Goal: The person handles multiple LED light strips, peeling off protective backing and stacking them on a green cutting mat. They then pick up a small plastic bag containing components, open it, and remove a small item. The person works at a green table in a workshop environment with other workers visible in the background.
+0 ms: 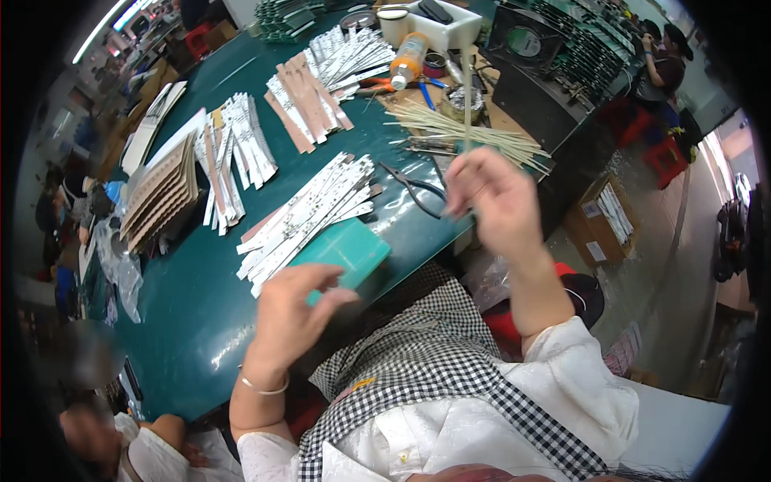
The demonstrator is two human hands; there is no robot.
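Note:
My right hand point(496, 197), a little blurred, is raised over the table's front edge. Its fingers are closed on a thin pale stick point(467, 104) that points up. My left hand point(297, 309) is over the near part of the table, thumb and forefinger apart, and nothing shows between them. Just beyond it lies a flat green box point(347, 251). A pile of white printed strips point(309, 213) lies against the box's far side. Pliers with dark handles point(416, 193) rest between that pile and my right hand. Behind them is a loose bundle of pale sticks point(474, 136).
More strip bundles point(305, 100) and brown layered sheets point(163, 193) cover the far left. An orange bottle point(409, 58), a white bin point(446, 30) and a dark fan point(526, 40) stand at the back. An open carton point(602, 221) is on the floor at right. A person sits at lower left.

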